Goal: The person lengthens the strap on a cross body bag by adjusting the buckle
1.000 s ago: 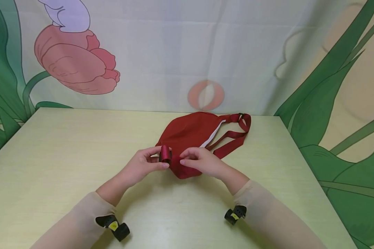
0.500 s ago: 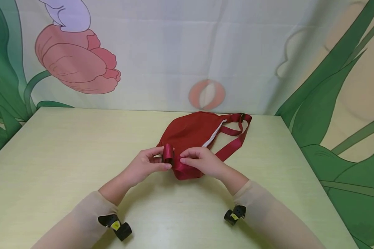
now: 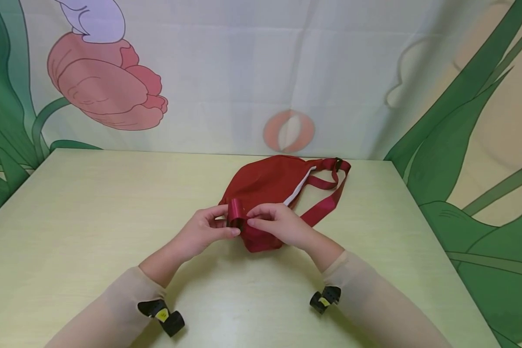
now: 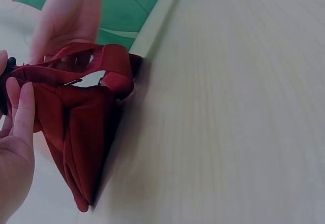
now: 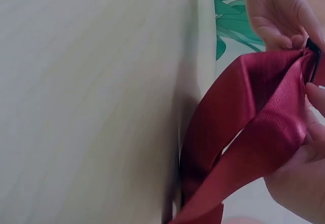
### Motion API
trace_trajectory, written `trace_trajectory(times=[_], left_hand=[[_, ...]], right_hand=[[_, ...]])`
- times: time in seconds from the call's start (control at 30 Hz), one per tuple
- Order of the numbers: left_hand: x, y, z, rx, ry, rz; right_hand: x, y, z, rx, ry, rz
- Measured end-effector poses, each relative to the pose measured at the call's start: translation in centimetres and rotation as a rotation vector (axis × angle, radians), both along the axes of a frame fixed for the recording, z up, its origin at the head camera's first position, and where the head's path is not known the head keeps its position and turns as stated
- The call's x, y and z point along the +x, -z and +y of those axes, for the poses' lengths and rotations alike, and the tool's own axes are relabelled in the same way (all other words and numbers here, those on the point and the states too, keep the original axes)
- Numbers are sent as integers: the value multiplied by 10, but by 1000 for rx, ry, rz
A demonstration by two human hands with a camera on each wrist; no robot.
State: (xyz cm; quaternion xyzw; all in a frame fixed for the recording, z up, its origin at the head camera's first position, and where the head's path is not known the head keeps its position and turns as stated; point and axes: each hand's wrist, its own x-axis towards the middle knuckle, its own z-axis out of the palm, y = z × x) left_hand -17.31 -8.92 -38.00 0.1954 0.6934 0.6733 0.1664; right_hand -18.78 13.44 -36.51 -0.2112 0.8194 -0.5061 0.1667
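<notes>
A red waist bag [image 3: 265,181] with a white zipper lies toward the back of the table. My left hand [image 3: 200,227] holds a black buckle [image 5: 314,56] at the bag's near left, where the red strap [image 3: 235,211] stands up in a small loop. My right hand [image 3: 282,224] is just right of this, thumb and fingertips pinching the strap close to the buckle. In the right wrist view the strap [image 5: 264,137] drapes in a wide fold beside that hand. The bag's body [image 4: 81,132] hangs below the fingers in the left wrist view. Fingers partly hide the buckle.
The rest of the strap [image 3: 326,205], with a black adjuster [image 3: 338,164], loops to the bag's right. A pale wooden table [image 3: 113,208] lies beneath. A printed curtain [image 3: 209,87] stands along its back edge. Each sleeve carries a small black camera [image 3: 171,323].
The left hand has moved slightly right with the buckle and strap loop. The right fingertips have come left to the loop. The strap on the bag's right has shifted a little.
</notes>
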Motion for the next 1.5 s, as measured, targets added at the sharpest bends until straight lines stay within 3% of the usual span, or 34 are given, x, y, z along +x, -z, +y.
trace_trajectory(times=[0.17, 0.6, 1.07, 1.5], left_hand=[[-1, 0, -5, 16, -37, -9], [-2, 2, 0, 38, -19, -15], [0, -1, 5, 40, -8, -44], [-2, 0, 1, 45, -36, -15]], right_hand=[[-3, 3, 8, 26, 13, 34], [2, 5, 4, -108, 103, -91], [4, 5, -6, -235, 125, -195], [3, 7, 2, -134, 144, -117]])
